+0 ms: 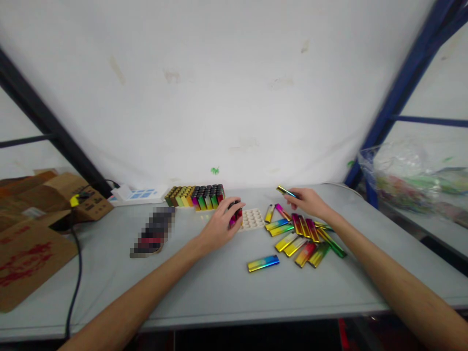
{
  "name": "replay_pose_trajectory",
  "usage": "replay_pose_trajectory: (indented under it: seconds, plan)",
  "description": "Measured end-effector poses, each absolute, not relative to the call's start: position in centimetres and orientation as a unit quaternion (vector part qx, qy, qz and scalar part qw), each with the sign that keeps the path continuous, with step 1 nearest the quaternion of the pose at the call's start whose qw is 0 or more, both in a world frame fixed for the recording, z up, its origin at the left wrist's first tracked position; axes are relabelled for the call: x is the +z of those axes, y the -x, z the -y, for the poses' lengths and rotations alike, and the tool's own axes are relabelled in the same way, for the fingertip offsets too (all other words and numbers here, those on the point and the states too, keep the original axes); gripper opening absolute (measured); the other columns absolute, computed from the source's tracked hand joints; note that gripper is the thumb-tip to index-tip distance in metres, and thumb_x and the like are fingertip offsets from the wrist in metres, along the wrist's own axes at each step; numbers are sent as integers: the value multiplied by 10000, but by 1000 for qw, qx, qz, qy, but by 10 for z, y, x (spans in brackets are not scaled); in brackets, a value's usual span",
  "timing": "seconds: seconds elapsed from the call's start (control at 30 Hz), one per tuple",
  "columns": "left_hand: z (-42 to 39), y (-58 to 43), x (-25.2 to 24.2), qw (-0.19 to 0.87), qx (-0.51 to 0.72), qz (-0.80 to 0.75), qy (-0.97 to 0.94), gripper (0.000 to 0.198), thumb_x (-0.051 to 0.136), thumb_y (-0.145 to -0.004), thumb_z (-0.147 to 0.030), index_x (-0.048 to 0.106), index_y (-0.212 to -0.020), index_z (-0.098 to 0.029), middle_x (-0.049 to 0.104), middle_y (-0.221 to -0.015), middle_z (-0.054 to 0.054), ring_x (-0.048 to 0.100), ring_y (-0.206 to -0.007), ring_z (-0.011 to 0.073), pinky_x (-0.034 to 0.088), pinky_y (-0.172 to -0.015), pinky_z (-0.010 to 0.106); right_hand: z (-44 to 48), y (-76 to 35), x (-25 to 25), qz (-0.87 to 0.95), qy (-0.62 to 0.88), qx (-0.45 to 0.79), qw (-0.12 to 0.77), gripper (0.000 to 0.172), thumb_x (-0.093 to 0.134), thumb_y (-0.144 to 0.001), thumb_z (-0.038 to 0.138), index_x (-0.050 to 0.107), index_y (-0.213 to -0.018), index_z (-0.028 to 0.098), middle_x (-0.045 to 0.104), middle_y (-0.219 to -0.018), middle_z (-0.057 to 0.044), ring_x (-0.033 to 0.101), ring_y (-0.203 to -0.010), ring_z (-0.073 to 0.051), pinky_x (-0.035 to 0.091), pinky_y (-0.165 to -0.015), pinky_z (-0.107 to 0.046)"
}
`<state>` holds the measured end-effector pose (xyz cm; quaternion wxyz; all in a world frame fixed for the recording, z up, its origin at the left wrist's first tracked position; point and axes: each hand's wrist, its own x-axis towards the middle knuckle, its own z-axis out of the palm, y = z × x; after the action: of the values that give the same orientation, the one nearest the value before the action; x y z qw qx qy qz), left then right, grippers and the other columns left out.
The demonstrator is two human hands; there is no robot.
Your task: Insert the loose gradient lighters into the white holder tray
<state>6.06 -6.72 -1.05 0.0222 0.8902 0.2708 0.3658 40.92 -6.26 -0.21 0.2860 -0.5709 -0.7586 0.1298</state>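
My right hand [306,202] pinches a yellow-and-blue metallic lighter [285,191] above the back of the table. My left hand [224,224] is curled round a few dark-topped magenta and red lighters [235,217] that stand at the left end of a white tray with round slots [254,219]. The fingers partly hide these lighters. Right of the tray, below my right hand, lies a loose heap of shiny lighters [295,243] in yellow, red, green and blue. Nearer the front edge, one yellow-and-blue lighter [263,263] lies apart.
Behind my left hand stand filled rows of upright lighters [208,197], with gold-topped ones [180,196] beside them. A pixelated dark object [153,232] lies at left, near an open cardboard box [36,248] and black cable [78,273]. A clear plastic bag [413,180] is at right.
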Motion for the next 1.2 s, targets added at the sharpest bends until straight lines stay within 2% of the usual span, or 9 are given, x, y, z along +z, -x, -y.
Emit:
replay_pose_trajectory:
  seconds: [0.17,0.33,0.5,0.67,0.8,0.93,1.03,1.1,1.2]
  plan:
    - [67,-60,-11,21,363,-273,-891,372,555,-978,-203,561,-1350,-217,544,-1403,150,514,-1351,285,444,-1163,517,74,-391,7,705,511,237,431,516,634,-908,566,632,-1244,174,542,-577,52,487,-515,-138,397,-509,-259]
    - [67,-61,-12,25,370,-271,-888,367,548,-979,-198,561,-1346,-217,551,-1391,148,520,-1340,280,449,-1156,515,81,-380,13,667,467,307,492,414,720,-855,551,669,-1021,176,519,-623,41,449,-530,-116,363,-481,-252]
    - [66,-60,-13,26,373,-269,-888,368,560,-976,-190,560,-1342,-226,549,-1387,144,522,-1334,279,455,-1145,528,87,-369,19,656,424,372,502,394,739,-844,541,686,-973,173,669,-871,-43,636,-789,-177,555,-736,-326]
    - [63,-59,-14,28,382,-270,-884,347,612,-969,-232,570,-1313,-230,543,-1372,136,534,-1323,269,467,-1138,509,100,-357,24,659,370,465,462,369,695,-903,513,647,-1079,192,725,-1147,-113,701,-1022,-239,561,-932,-426]
    - [61,-58,-13,35,400,-294,-867,348,666,-942,-269,589,-1279,-223,493,-1415,144,531,-1334,276,461,-1144,505,106,-349,26,668,367,471,443,397,658,-932,519,595,-1176,212,727,-1025,-82,699,-912,-215,574,-835,-383]
    - [60,-57,-9,67,381,-288,-876,329,642,-955,-268,594,-1279,-229,563,-1354,120,576,-1281,253,474,-1130,476,104,-345,23,665,366,477,443,409,580,-968,548,584,-1188,204,597,-830,-4,652,-782,-173,554,-733,-322]
    - [60,-56,-7,78,380,-281,-878,318,623,-964,-262,593,-1279,-228,600,-1296,104,598,-1237,237,483,-1118,453,100,-344,16,655,366,494,439,429,566,-962,575,562,-1189,211,487,-760,41,509,-591,-113,457,-546,-253]
    - [60,-56,-7,77,380,-284,-877,320,623,-962,-262,592,-1279,-229,599,-1292,102,596,-1238,238,480,-1120,448,97,-344,12,660,392,472,434,424,557,-953,606,576,-1106,212,416,-692,63,384,-522,-98,345,-465,-232]
    - [61,-56,-8,77,376,-287,-877,326,618,-966,-265,584,-1288,-231,587,-1306,104,590,-1248,236,473,-1128,443,97,-342,8,678,452,379,438,449,515,-953,645,544,-833,213,370,-623,60,348,-532,-111,300,-471,-242]
